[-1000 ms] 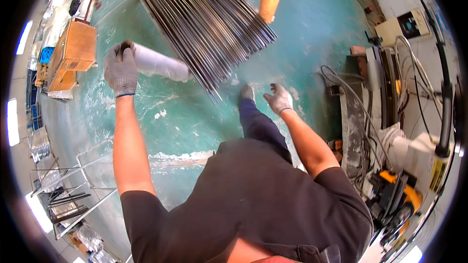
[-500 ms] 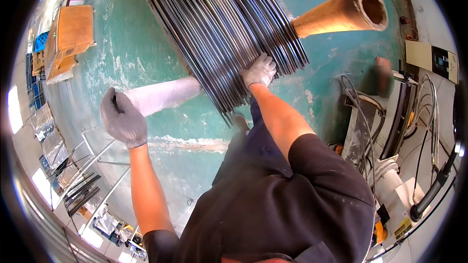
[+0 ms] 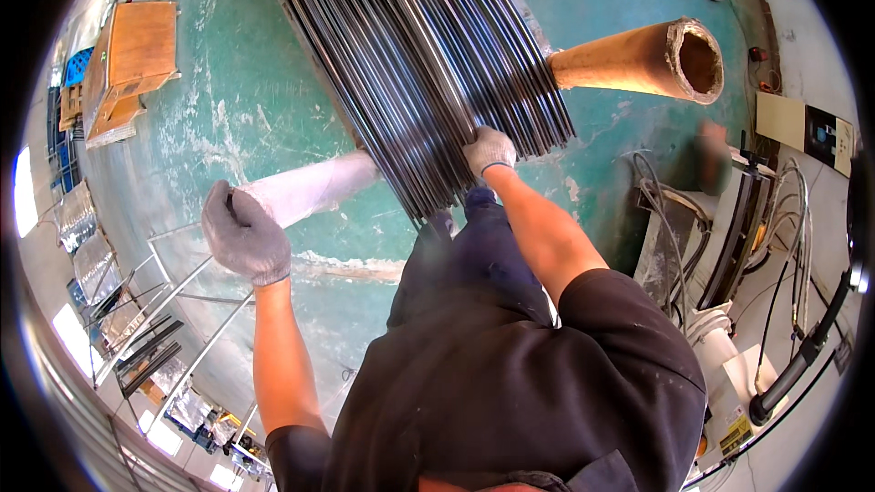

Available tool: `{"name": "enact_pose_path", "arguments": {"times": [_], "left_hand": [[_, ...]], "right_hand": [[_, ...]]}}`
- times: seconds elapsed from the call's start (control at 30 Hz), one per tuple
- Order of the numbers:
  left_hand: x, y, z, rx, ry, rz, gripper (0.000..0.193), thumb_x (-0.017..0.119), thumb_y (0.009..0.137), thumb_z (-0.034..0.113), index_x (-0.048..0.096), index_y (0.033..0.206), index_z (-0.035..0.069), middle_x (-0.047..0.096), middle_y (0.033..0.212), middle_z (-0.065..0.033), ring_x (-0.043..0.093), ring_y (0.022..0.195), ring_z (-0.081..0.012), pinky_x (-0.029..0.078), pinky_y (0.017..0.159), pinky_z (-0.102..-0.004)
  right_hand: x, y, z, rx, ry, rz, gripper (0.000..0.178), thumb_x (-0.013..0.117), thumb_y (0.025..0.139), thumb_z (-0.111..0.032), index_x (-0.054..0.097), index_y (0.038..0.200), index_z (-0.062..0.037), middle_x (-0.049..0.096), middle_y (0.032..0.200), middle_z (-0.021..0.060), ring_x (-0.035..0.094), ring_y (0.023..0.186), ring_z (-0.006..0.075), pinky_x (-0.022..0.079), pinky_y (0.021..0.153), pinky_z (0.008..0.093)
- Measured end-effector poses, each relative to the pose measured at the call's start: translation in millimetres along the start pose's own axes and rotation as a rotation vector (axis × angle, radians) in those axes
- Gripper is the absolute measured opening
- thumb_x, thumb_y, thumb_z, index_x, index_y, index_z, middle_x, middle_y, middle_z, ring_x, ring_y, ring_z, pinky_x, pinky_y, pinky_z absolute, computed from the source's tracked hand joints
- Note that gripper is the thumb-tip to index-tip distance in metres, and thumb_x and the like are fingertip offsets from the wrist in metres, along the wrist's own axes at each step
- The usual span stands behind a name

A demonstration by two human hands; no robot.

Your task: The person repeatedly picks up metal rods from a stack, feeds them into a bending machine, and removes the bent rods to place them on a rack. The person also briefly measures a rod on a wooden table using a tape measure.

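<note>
A wide layer of long dark metal tubes lies side by side, with its near ends just in front of my legs. My right hand, in a pale knit glove, is closed around the near end of a tube in the right half of the layer. To the left, my left hand is raised in a grey glove, its fingers curled against the thumb. No object shows in it. Just beyond it, a pale wrapped roll reaches toward the tubes' left side. A brown hollow cardboard tube sticks out on their right.
The green floor is worn and scuffed. Wooden boxes stand at far left, with a metal frame nearer. On the right are looped cables, a machine and a control box on the wall.
My right hand has gone from lying spread over the tubes to gripping one near its end. My left hand has shifted slightly right and down, its fingers drawn closer to the thumb.
</note>
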State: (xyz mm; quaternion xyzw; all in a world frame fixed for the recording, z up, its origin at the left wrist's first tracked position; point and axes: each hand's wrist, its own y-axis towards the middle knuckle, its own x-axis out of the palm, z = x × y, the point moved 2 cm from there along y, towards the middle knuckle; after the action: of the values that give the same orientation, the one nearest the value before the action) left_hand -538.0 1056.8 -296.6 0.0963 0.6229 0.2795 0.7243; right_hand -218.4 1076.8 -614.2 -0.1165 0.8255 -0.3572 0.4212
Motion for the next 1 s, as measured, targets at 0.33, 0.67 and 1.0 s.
{"name": "enact_pose_path", "arguments": {"times": [0.33, 0.67, 1.0], "left_hand": [[-8, 0, 0, 0.092, 0.023, 0.04, 0.024, 0.066, 0.094, 0.013, 0.072, 0.114, 0.0, 0.074, 0.111, -0.0188, 0.07, 0.102, -0.0398, 0.057, 0.089, -0.0471], [-12, -2, -9, 0.127, 0.011, 0.099, 0.017, 0.067, 0.092, 0.017, 0.07, 0.105, 0.007, 0.074, 0.104, -0.0153, 0.069, 0.097, -0.0388, 0.055, 0.085, -0.0495], [-60, -63, 32, 0.527, -0.434, 0.121, 0.015, 0.069, 0.086, 0.005, 0.066, 0.101, 0.008, 0.07, 0.106, -0.0108, 0.066, 0.108, -0.0342, 0.05, 0.101, -0.0516]], "right_hand": [[-63, -29, -11, -0.124, -0.113, -0.098, 0.045, 0.076, 0.087, -0.041, 0.08, 0.115, -0.007, 0.075, 0.119, 0.0204, 0.071, 0.115, 0.0362, 0.055, 0.102, 0.0464], [-45, -56, -12, -0.15, 0.328, -0.188, 0.038, 0.078, 0.09, -0.03, 0.075, 0.108, 0.0042, 0.077, 0.097, 0.0193, 0.077, 0.083, 0.0317, 0.063, 0.076, 0.0448], [-65, -133, -37, -0.163, 1.089, -0.552, 0.038, 0.06, 0.109, -0.033, 0.068, 0.105, 0.0039, 0.076, 0.094, 0.0152, 0.076, 0.078, 0.0272, 0.067, 0.071, 0.0411]]}}
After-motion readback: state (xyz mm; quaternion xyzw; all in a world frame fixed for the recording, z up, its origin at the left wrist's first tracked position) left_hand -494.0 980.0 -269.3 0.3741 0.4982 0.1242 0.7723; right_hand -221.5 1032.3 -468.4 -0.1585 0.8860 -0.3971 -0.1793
